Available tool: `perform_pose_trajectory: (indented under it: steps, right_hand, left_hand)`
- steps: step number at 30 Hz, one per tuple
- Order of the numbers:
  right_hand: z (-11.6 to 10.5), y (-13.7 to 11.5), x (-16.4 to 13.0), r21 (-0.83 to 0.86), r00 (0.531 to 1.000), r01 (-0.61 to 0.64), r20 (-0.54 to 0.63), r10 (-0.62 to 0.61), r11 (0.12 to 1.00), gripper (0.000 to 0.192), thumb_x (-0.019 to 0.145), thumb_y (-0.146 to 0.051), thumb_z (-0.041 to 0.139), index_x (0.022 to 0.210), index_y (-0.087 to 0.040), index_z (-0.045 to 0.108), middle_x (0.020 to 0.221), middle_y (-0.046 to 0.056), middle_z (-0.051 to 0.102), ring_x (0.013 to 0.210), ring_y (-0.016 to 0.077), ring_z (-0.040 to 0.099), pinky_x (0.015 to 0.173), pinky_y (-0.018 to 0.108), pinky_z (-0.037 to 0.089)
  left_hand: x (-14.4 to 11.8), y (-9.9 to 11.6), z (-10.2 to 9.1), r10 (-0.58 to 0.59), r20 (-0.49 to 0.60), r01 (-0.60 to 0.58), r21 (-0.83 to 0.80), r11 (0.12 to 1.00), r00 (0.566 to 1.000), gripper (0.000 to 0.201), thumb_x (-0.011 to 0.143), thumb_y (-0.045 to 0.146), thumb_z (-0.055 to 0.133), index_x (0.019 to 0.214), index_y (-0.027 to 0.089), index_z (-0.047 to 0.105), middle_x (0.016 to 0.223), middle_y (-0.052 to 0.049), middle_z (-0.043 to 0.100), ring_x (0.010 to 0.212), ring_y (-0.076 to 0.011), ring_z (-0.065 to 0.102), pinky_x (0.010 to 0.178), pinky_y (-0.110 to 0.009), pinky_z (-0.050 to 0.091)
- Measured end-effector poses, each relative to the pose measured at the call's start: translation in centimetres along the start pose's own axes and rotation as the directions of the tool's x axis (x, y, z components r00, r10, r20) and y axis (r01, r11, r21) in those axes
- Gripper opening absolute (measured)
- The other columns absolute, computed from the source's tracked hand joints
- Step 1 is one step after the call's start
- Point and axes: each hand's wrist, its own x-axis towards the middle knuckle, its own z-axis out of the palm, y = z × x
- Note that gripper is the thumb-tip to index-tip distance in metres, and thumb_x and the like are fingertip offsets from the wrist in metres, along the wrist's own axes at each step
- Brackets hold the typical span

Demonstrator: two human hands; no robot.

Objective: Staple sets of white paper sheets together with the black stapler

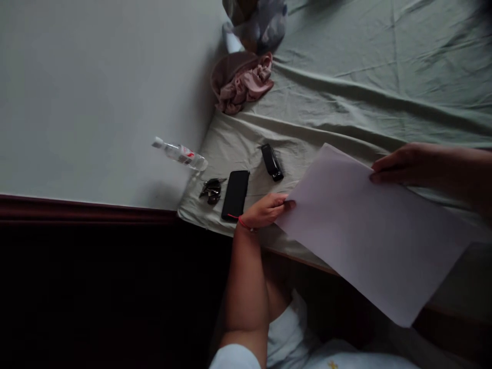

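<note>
White paper (365, 236), perhaps more than one sheet, is held up at a slant over the bed's edge. My left hand (269, 209) pinches its left edge, thumb on top, with a red string around the wrist. Across from it, my right hand (397, 163) grips the upper edge, its fingertips closed at the paper's border. Just beyond my left hand lies a black stapler (272, 163). A flat black wallet or phone case (235, 195) is beside that wrist, and a bunch of keys (212, 190) is left of it.
A clear plastic bottle (182, 155) with a white cap is by the wall (96, 102). Crumpled pink cloth (244, 84) and a plastic bag (269, 25) sit farther back on the wrinkled green sheet (346, 97). The bed's front edge runs below the paper.
</note>
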Motion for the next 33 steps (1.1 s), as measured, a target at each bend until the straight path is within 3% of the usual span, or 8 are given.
perform_pose_trajectory:
  steps: [3,5,12,15,18,24,29,33]
  right_hand:
    - [0.5,0.8,0.6,0.002,0.975,-0.117,0.192,0.114,0.993,0.041,0.060,-0.060,0.090,0.072,-0.024,0.076,0.059,0.001,0.063,0.047,0.0111,0.051,0.046,0.026,0.042]
    - [0.7,1.1,0.9,0.049,0.963,-0.188,0.203,0.174,0.981,0.046,0.059,-0.062,0.088,0.081,-0.022,0.079,0.067,0.004,0.069,0.049,0.0126,0.054,0.046,0.027,0.043]
    - [1.8,0.5,0.7,0.191,0.940,-0.336,0.129,0.316,0.922,0.034,0.065,-0.047,0.087,0.085,-0.022,0.080,0.073,0.009,0.074,0.049,0.0194,0.062,0.039,0.028,0.043]
    - [2.5,0.1,0.6,0.238,0.927,-0.375,0.107,0.359,0.896,0.030,0.057,-0.042,0.091,0.077,-0.022,0.080,0.071,0.009,0.073,0.050,0.0191,0.061,0.038,0.027,0.042]
    - [3.0,-0.1,0.7,0.258,0.923,-0.383,0.078,0.376,0.887,0.029,0.052,-0.039,0.094,0.071,-0.022,0.080,0.068,0.007,0.071,0.050,0.0177,0.059,0.039,0.027,0.043]
    - [3.1,-0.7,0.7,0.212,0.919,-0.389,0.019,0.394,0.897,0.020,0.069,-0.036,0.086,0.077,-0.020,0.079,0.071,0.006,0.070,0.052,0.0135,0.055,0.043,0.025,0.041]
    - [3.1,-2.5,0.0,0.129,0.895,-0.436,-0.035,0.444,0.890,0.012,0.080,-0.029,0.075,0.076,-0.018,0.076,0.069,0.004,0.067,0.054,0.0111,0.052,0.048,0.024,0.040]
    - [2.9,-3.2,-0.5,0.124,0.920,-0.387,-0.019,0.392,0.914,0.012,0.079,-0.031,0.074,0.074,-0.020,0.074,0.067,0.004,0.065,0.051,0.0117,0.051,0.046,0.026,0.038]
  left_hand:
    - [0.3,-0.8,-0.3,-0.068,-0.121,0.055,-0.111,0.992,0.990,0.042,0.080,0.060,0.077,0.079,0.018,0.073,0.073,-0.004,0.069,0.060,-0.0144,0.059,0.052,-0.024,0.046]
    - [0.5,-1.4,-0.6,-0.142,-0.251,0.090,-0.206,0.974,0.957,0.041,0.074,0.056,0.083,0.081,0.017,0.070,0.070,-0.001,0.066,0.055,-0.0103,0.054,0.050,-0.021,0.042]
    - [1.7,-1.9,-0.6,-0.322,-0.603,0.074,-0.398,0.915,0.730,0.026,0.068,0.017,0.081,0.082,0.016,0.060,0.056,0.008,0.056,0.038,-0.0034,0.040,0.040,-0.018,0.024]
    - [2.7,-1.7,-0.2,-0.338,-0.720,0.082,-0.366,0.927,0.606,0.021,0.074,0.008,0.071,0.084,0.018,0.055,0.052,0.009,0.055,0.036,-0.0048,0.041,0.040,-0.018,0.024]
    - [3.4,-1.9,0.0,-0.308,-0.788,0.101,-0.302,0.948,0.534,0.019,0.080,0.007,0.068,0.087,0.018,0.055,0.051,0.010,0.054,0.036,-0.0066,0.043,0.041,-0.020,0.025]
    - [4.3,-2.3,-0.1,-0.258,-0.844,0.137,-0.219,0.966,0.470,0.019,0.085,0.005,0.067,0.086,0.019,0.055,0.050,0.010,0.053,0.037,-0.0087,0.046,0.043,-0.021,0.028]
    - [4.7,-2.5,-0.1,-0.223,-0.863,0.135,-0.180,0.974,0.454,0.020,0.084,0.003,0.068,0.086,0.019,0.056,0.052,0.009,0.055,0.041,-0.0091,0.048,0.045,-0.021,0.032]
    - [4.9,-2.6,0.0,-0.226,-0.863,0.117,-0.194,0.974,0.451,0.021,0.082,0.002,0.069,0.086,0.019,0.057,0.055,0.009,0.057,0.042,-0.0091,0.050,0.046,-0.021,0.033]
